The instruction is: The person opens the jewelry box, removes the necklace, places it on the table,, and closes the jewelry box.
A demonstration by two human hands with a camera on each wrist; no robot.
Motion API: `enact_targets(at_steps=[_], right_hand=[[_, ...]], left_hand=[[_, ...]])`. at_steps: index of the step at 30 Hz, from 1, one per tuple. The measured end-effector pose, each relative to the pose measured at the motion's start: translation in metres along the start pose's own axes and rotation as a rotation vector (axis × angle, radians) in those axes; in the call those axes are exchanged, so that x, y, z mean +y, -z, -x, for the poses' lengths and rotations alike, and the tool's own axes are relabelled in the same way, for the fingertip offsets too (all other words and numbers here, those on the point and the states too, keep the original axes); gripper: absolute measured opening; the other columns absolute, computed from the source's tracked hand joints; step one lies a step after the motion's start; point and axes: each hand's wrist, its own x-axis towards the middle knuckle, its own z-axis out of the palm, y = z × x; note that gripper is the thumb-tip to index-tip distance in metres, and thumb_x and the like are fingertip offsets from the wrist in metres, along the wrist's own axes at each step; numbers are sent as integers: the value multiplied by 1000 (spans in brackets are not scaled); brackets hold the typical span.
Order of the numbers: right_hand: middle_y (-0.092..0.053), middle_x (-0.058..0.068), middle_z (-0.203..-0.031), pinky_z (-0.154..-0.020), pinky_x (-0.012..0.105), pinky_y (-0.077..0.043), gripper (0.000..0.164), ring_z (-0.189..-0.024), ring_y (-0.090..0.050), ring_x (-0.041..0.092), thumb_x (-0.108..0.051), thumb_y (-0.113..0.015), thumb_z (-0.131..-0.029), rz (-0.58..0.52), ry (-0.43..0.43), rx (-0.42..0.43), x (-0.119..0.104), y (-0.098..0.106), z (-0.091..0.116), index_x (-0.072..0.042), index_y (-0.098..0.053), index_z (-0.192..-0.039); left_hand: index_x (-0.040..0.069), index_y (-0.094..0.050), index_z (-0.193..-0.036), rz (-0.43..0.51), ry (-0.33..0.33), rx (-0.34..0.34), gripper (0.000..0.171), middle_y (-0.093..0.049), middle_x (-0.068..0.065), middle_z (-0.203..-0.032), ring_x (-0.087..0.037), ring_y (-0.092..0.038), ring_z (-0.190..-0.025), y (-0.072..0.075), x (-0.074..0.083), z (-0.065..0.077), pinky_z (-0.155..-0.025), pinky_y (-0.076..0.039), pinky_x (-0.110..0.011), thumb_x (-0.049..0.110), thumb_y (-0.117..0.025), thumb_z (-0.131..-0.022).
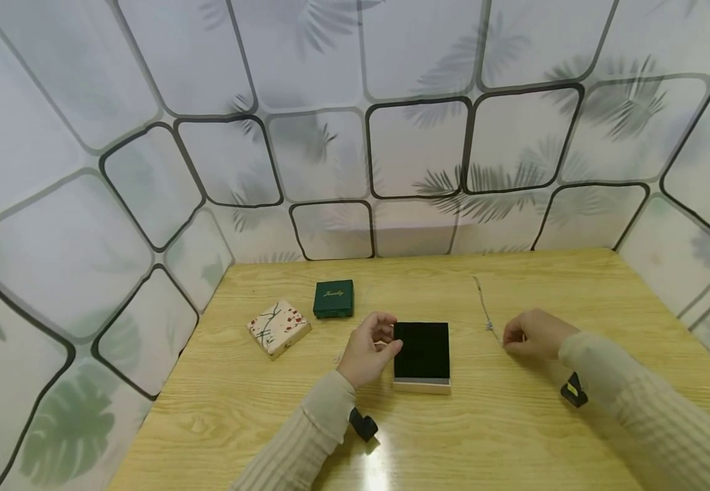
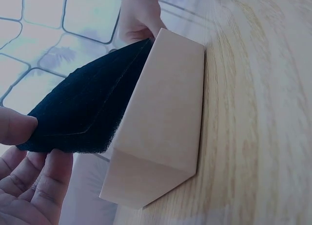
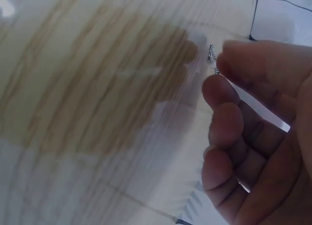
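My left hand [image 1: 367,351] pinches the left edge of a black velvet pad [image 1: 422,350] between thumb and fingers. In the left wrist view the pad [image 2: 92,96] tilts up out of a pale pink box [image 2: 161,103], its far side still at the box rim. The box [image 1: 422,388] rests on the table in front of me. To the right, my right hand [image 1: 535,333] pinches the near end of a thin silvery chain [image 1: 488,325] with a small bluish charm. The chain stretches away from the fingers toward the back; in the right wrist view only a short bit of chain [image 3: 211,53] shows beyond the fingertips.
A dark green jewelry box [image 1: 333,299] with gold lettering sits behind my left hand. Left of it lies a cream box [image 1: 278,329] with a red floral pattern. The wood-grain table [image 1: 256,436] ends at a patterned curtain [image 1: 419,150] behind and at both sides.
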Motion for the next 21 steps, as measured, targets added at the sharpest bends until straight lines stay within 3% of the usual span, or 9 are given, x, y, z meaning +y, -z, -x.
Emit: enact_targets(at_steps=[5, 12, 15, 17, 21], right_hand=[[-59, -13, -74, -58, 25, -46, 4, -65, -50, 3, -19, -69, -89, 6, 12, 19, -3, 1, 1, -19, -70, -85], [-58, -13, -78, -57, 24, -45, 12, -65, -50, 1, -18, -67, -92, 32, 84, 169, -20, 2, -6, -11, -68, -102], [-60, -9, -88, -61, 26, -48, 30, -73, -55, 5, -24, -69, -91, -28, 125, 216, -37, 0, -11, -11, -61, -117], [-61, -3, -103, -68, 32, -50, 52, -84, -58, 11, -30, -73, -87, -87, 166, 234, -49, -2, -14, -10, -52, -131], [-46, 6, -136, -82, 47, -50, 96, -107, -53, 22, -35, -83, -75, -156, 255, 252, -70, -12, -19, -14, -28, -150]], left_hand=[[-5, -51, -124, -12, 3, 6, 33, -59, -22, -105, -27, -58, -92, 0, 2, 1, -78, -50, -27, 0, -60, -93], [-5, -51, -123, -19, -6, 14, 32, -59, -22, -104, -28, -58, -92, 0, 1, 0, -78, -51, -31, 0, -60, -93], [-2, -52, -124, -21, 1, 31, 33, -59, -18, -104, -26, -58, -92, -1, -14, -3, -78, -51, -30, 2, -61, -93], [0, -52, -125, -25, -2, 48, 34, -59, -16, -104, -24, -58, -92, -2, -23, -6, -77, -51, -29, 4, -62, -93], [7, -52, -127, -4, -16, 81, 36, -59, -10, -101, -19, -59, -90, -3, -36, -9, -77, -52, -28, 8, -63, -94]])
